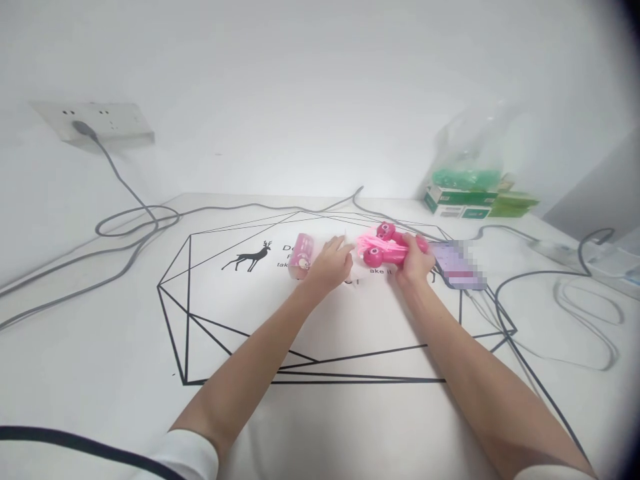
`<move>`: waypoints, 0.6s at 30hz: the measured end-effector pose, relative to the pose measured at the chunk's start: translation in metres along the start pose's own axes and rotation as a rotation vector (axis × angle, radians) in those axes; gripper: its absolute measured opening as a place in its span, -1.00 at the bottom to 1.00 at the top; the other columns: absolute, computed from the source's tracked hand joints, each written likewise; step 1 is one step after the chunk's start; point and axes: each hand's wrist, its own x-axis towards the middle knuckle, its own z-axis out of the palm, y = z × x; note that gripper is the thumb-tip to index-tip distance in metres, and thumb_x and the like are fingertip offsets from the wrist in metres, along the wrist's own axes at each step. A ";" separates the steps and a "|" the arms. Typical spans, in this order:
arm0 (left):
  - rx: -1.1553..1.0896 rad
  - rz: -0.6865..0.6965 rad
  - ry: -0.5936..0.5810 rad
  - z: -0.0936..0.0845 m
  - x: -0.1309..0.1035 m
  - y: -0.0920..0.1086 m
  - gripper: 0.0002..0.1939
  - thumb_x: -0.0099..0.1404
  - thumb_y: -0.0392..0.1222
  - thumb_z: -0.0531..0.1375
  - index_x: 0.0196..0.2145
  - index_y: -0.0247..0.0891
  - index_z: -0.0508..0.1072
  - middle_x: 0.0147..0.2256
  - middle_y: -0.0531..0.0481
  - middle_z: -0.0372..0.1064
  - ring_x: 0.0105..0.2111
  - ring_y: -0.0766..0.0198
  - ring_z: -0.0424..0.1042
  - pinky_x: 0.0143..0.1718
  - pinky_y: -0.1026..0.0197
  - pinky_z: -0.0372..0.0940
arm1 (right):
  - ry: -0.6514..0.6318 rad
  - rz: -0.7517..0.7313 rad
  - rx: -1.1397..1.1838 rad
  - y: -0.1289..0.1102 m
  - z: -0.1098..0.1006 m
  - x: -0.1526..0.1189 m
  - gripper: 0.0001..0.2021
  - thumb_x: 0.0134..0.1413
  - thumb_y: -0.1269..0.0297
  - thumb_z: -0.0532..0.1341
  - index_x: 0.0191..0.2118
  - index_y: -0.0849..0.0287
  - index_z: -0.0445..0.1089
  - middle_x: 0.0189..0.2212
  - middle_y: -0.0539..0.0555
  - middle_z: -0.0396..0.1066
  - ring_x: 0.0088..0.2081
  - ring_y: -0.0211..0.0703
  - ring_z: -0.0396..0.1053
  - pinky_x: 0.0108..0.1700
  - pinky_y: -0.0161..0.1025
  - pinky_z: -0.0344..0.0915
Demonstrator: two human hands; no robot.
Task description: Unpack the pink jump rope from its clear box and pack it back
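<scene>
My right hand (417,260) is wrapped around the two bright pink handles of a skipping rope (384,256). The handles have round knobs with cartoon eyes, and a bundle of light pink cord lies between them. To the left, my left hand (330,265) rests over a clear plastic package with a pink printed end (302,253), its fingers bent onto the plastic. The hand covers the package's middle. The knobs are close to the package's right end; whether they touch it I cannot tell.
A phone (457,265) lies right of my right hand. Green-and-white boxes (460,200) with a plastic bag (467,153) on top stand at the back right. Grey cables (135,243) run from a wall socket (107,120). The white mat (370,320) has black lines and a deer print.
</scene>
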 end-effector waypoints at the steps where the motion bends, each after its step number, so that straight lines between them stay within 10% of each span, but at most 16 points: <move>1: 0.025 0.010 0.017 0.002 -0.001 -0.001 -0.68 0.39 -0.31 -0.03 0.00 -0.31 0.41 0.17 -0.25 0.25 0.23 0.00 0.19 0.24 -0.10 0.14 | -0.024 0.006 -0.023 0.003 0.000 -0.002 -0.59 -0.25 0.35 0.41 -0.20 0.11 0.31 -0.33 -0.08 0.46 -0.25 -0.17 0.50 -0.15 -0.15 0.50; 18: -0.056 0.131 0.120 0.000 -0.011 -0.009 -0.57 0.38 -0.14 0.09 0.14 -0.38 0.27 0.19 -0.34 0.23 0.24 -0.04 0.21 0.22 -0.08 0.23 | -0.209 0.026 -0.129 0.017 0.001 -0.024 -0.58 -0.23 0.17 0.44 -0.21 0.12 0.34 -0.33 -0.05 0.45 -0.28 -0.19 0.46 -0.17 -0.16 0.44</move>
